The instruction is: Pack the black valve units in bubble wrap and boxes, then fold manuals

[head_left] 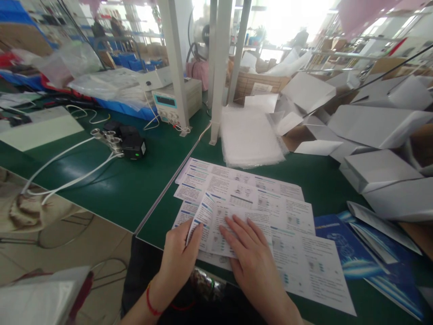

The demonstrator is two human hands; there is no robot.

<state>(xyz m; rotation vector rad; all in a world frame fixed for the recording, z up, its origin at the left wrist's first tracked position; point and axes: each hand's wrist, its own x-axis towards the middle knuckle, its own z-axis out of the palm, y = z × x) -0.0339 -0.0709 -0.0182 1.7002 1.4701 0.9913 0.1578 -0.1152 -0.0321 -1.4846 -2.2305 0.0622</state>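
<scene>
A printed instruction sheet, partly folded, lies under my hands near the table's front edge. My left hand pinches its raised left flap between thumb and fingers. Fingers outstretched, my right hand lies flat across the sheet's right part. Beneath and behind it spread several more printed sheets, overlapping in layers with text and small diagrams. The lower edge of the folded sheet is partly hidden by my hands.
Blue booklets lie at the right, beside many open white boxes. Clear plastic bags are stacked behind the sheets. Metal posts rise at the table joint. Black devices with metal fittings and white cables sit left, before a power supply.
</scene>
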